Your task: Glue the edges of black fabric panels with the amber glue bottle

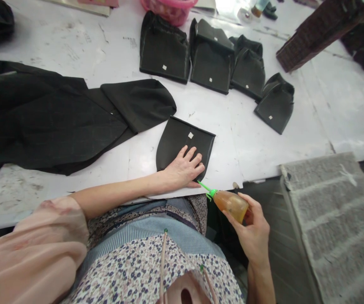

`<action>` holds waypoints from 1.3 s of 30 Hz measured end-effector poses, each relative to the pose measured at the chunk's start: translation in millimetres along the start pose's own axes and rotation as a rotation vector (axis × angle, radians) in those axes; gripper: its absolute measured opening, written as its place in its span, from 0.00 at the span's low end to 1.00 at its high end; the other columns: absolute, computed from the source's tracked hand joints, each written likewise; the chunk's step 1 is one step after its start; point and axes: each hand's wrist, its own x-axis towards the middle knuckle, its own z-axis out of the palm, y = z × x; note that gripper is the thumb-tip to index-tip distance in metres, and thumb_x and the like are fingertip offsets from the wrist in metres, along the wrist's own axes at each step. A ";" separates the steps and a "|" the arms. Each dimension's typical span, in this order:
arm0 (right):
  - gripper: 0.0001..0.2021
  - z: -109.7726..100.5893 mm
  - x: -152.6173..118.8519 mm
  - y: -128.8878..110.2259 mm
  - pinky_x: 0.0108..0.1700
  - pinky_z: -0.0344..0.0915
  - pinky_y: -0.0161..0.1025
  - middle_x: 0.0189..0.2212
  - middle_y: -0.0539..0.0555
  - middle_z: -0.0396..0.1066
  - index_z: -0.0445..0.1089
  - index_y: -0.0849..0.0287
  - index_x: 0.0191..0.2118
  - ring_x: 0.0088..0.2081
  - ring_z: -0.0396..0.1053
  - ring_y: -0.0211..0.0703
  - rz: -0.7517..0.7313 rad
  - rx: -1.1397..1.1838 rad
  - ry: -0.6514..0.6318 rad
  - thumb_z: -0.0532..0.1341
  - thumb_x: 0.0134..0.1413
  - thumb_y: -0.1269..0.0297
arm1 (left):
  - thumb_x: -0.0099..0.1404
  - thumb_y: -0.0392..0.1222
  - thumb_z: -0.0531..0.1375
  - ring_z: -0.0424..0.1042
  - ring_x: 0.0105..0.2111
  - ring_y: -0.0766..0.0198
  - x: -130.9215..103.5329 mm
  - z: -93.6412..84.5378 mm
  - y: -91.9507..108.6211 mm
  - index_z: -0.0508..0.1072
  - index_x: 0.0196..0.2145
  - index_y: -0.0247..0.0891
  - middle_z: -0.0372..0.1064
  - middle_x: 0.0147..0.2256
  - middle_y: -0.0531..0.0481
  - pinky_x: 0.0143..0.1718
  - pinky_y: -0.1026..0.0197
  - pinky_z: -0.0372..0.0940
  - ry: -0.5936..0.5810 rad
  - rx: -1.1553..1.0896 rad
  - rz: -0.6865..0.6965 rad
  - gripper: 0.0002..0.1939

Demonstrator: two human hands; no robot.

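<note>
A flat black fabric piece [169, 145] with a straight top edge, a curved lower end and a small white sticker [190, 135] lies at the front of the white table. My left hand [183, 169] presses on its lower half with the fingers spread. In my right hand [253, 226] is a squeeze bottle [231, 204] of amber liquid, tilted to the left. Its thin green nozzle [205, 186] points at the piece's lower right edge, close beside my left thumb. I cannot tell whether the tip touches the fabric.
Several folded black pieces [212, 69] with white stickers stand in a row at the back. Larger black fabric [52, 118] covers the left side. A pink basket [169, 10] sits at the far edge, a dark brown block [321, 33] at the back right, and a grey padded board [334, 223] right of the table.
</note>
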 end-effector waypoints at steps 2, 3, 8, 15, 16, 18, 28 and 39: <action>0.29 -0.3 -1.4 -0.3 0.48 0.78 0.44 0.51 0.56 0.74 0.71 0.52 0.56 0.46 0.77 0.50 0.009 0.016 -0.003 0.75 0.49 0.55 | 0.62 0.64 0.65 0.58 0.64 0.28 0.1 -0.6 -0.9 0.72 0.54 0.33 0.64 0.61 0.30 0.63 0.29 0.52 -0.019 -0.009 -0.007 0.34; 0.29 0.1 -1.6 0.0 0.48 0.78 0.43 0.51 0.57 0.74 0.71 0.53 0.56 0.46 0.77 0.50 0.013 0.024 0.000 0.75 0.49 0.55 | 0.61 0.64 0.66 0.57 0.65 0.28 0.0 -1.4 -1.9 0.72 0.54 0.33 0.63 0.61 0.30 0.63 0.29 0.51 -0.033 -0.012 -0.007 0.35; 0.29 7.3 1.1 4.7 0.48 0.78 0.44 0.52 0.57 0.73 0.70 0.53 0.56 0.47 0.77 0.50 0.011 0.064 0.014 0.75 0.49 0.55 | 0.60 0.63 0.68 0.57 0.66 0.33 -2.5 -7.7 -12.7 0.69 0.60 0.35 0.62 0.63 0.32 0.65 0.35 0.52 -0.093 -0.024 0.063 0.39; 0.29 7.9 3.6 9.0 0.49 0.77 0.45 0.52 0.57 0.73 0.71 0.53 0.56 0.48 0.76 0.51 0.001 0.069 -0.014 0.76 0.48 0.55 | 0.57 0.65 0.69 0.57 0.66 0.38 -5.3 -6.1 -22.6 0.70 0.59 0.37 0.64 0.63 0.35 0.67 0.41 0.48 -0.039 -0.073 0.089 0.41; 0.29 5.4 3.2 9.0 0.49 0.77 0.45 0.52 0.57 0.73 0.71 0.53 0.56 0.48 0.76 0.51 0.001 0.059 -0.022 0.76 0.48 0.55 | 0.57 0.66 0.69 0.57 0.66 0.39 -5.2 -5.3 -23.0 0.70 0.59 0.37 0.64 0.63 0.35 0.67 0.42 0.48 -0.040 -0.076 0.089 0.41; 0.30 0.6 2.3 9.2 0.49 0.78 0.45 0.52 0.57 0.73 0.71 0.52 0.56 0.48 0.76 0.51 0.008 0.044 -0.037 0.76 0.47 0.55 | 0.57 0.67 0.68 0.57 0.66 0.39 -4.6 -4.1 -23.5 0.70 0.59 0.38 0.63 0.63 0.35 0.67 0.42 0.48 -0.050 -0.072 0.088 0.41; 0.29 4.1 4.1 11.3 0.48 0.77 0.44 0.52 0.57 0.72 0.71 0.52 0.56 0.48 0.76 0.51 -0.017 0.045 -0.014 0.76 0.48 0.56 | 0.59 0.66 0.67 0.55 0.67 0.38 -0.6 -6.8 -22.4 0.69 0.61 0.37 0.61 0.65 0.35 0.67 0.41 0.49 -0.090 -0.062 0.053 0.41; 0.31 9.0 -8.1 12.9 0.47 0.78 0.45 0.50 0.58 0.74 0.71 0.55 0.56 0.46 0.77 0.52 0.027 0.116 0.146 0.76 0.46 0.56 | 0.63 0.64 0.65 0.58 0.66 0.37 13.7 -2.5 -15.6 0.69 0.60 0.35 0.63 0.63 0.33 0.65 0.38 0.52 -0.045 -0.005 -0.021 0.38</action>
